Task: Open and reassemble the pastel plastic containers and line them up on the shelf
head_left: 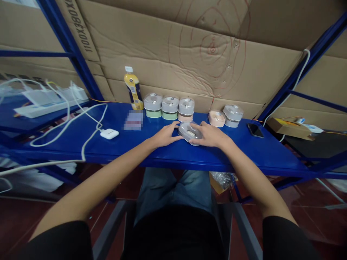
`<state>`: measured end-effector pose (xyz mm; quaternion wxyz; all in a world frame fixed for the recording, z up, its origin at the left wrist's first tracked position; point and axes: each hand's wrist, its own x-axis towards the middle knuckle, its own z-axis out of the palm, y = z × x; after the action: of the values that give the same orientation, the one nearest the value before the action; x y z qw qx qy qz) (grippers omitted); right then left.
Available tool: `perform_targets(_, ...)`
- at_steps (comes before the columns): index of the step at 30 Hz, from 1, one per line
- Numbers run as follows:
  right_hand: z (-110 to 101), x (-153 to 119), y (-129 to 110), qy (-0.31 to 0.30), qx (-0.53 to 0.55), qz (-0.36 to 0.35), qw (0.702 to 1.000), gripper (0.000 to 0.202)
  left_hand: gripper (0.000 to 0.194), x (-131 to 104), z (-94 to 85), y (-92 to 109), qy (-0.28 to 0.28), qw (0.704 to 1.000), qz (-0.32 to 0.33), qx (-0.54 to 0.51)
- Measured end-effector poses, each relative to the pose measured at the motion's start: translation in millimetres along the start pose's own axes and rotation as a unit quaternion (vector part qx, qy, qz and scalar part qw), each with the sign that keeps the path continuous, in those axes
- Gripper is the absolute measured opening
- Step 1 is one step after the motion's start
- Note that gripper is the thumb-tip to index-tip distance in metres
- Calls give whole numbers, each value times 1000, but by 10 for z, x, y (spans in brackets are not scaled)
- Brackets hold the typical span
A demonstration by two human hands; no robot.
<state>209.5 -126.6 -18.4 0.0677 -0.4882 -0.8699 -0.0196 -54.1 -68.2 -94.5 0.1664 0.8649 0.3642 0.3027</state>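
- Your left hand is curved around the left end of the grey container, gripping it with the fingertips at its far edge and the thumb at its near edge.
- Your right hand grips the same container from the right, fingers over its far side and thumb at its near side.
- The grey container, with its clear top, lies between your two hands on the blue table, near the front edge and ahead of your lap.
- Behind it, to your left, three containers stand side by side under clear tops: two with green bases and one with a peach base.
- Behind your right hand stand a low peach container and, just beside it, a taller grey-topped container.
- A yellow-and-dark bottle stands upright to your left, before the cardboard; a blurred-out packet lies in front of it.
- Farther left lies a white case, near looping white cable.
- A dark phone lies at your right.
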Motion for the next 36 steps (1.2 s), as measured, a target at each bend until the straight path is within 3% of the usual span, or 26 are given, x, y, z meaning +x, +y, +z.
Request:
perform_targets(7, -65, 15, -1, -15, -38, 13, 999, 84, 73, 12, 18, 1, 3, 1000, -1, 1)
perform_targets(16, -54, 37, 110, -18, 17, 2, 1000, 87, 72, 15, 23, 5, 5, 1000, 8, 7)
perform_targets(29, 137, -34, 318, 28, 110, -20, 993, 101, 77, 24, 36, -34, 3, 1000, 0, 3)
perform_targets(36, 60, 58, 254, 21, 95, -19, 995, 91, 75, 15, 18, -4, 1, 1000, -2, 0)
